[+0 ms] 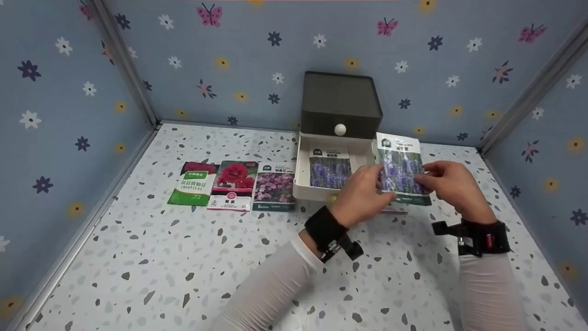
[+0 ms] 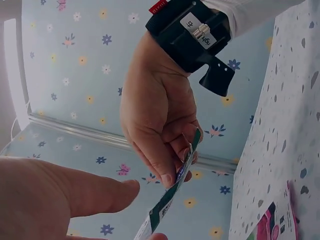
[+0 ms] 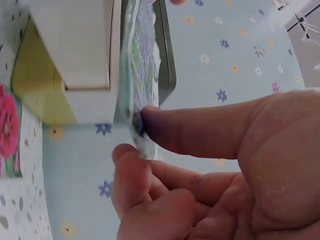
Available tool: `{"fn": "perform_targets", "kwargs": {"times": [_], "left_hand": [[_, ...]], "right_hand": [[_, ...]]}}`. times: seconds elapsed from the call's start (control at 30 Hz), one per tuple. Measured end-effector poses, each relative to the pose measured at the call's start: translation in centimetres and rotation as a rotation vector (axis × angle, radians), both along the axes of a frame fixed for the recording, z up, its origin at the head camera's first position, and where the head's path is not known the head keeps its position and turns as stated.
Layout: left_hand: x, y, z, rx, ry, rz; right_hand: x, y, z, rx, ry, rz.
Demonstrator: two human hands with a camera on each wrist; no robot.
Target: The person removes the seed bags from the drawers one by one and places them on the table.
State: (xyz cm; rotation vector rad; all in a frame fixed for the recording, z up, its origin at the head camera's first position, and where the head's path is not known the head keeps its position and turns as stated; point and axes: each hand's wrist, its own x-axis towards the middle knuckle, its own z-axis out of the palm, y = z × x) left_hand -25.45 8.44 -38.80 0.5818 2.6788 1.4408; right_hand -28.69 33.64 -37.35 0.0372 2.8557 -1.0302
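A seed packet (image 1: 402, 170) with purple flower spikes and a green lower band is held up just right of the drawer. My right hand (image 1: 452, 184) pinches its right edge between thumb (image 3: 195, 131) and fingers. At the packet's left edge is my left hand (image 1: 363, 195); its thumb (image 2: 100, 192) is extended and apart from the packet, with a fingertip right at the packet's edge. A similar purple-flower packet (image 1: 328, 168) lies inside the pulled-out white drawer (image 1: 303, 191), left of my left hand.
The drawer belongs to a dark grey box (image 1: 342, 99) with a white knob, against the patterned back wall. Left of it lie an impatiens packet (image 1: 190, 184), a red-flower packet (image 1: 233, 185) and a pink-flower packet (image 1: 274, 187). Another packet (image 1: 396, 212) shows beneath the held one.
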Motion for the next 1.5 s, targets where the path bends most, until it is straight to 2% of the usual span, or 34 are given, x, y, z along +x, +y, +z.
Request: {"fn": "perform_targets", "kwargs": {"times": [0.13,0.37,0.57,0.7,0.9,1.1,1.27,1.5], "left_hand": [[-0.2,1.6,-0.2,-0.023,-0.001,-0.06],[-0.1,3.9,-0.9,-0.104,-0.021,-0.144],[0.0,5.4,-1.7,-0.187,-0.042,-0.138],[-0.3,6.2,-2.4,-0.19,-0.053,-0.15],[-0.9,7.0,-4.0,-0.19,-0.019,-0.176],[-1.1,8.1,-5.6,-0.203,-0.026,-0.158],[-1.2,8.7,-6.4,-0.241,-0.015,-0.144],[-1.4,9.0,-7.5,-0.299,-0.013,-0.161]], "right_hand": [[0.1,1.7,0.0,0.037,-0.017,0.004],[0.1,3.7,-0.1,0.079,0.016,0.033],[-0.5,4.8,-0.6,0.083,-0.024,0.033],[-0.9,5.3,-0.9,0.076,-0.038,0.008],[-1.5,6.2,-1.8,0.085,-0.06,0.01],[-2.2,7.1,-2.6,0.1,-0.083,0.021],[-2.6,7.5,-3.0,0.104,-0.102,0.01],[-3.3,7.7,-4.0,0.121,-0.13,0.012]]}}
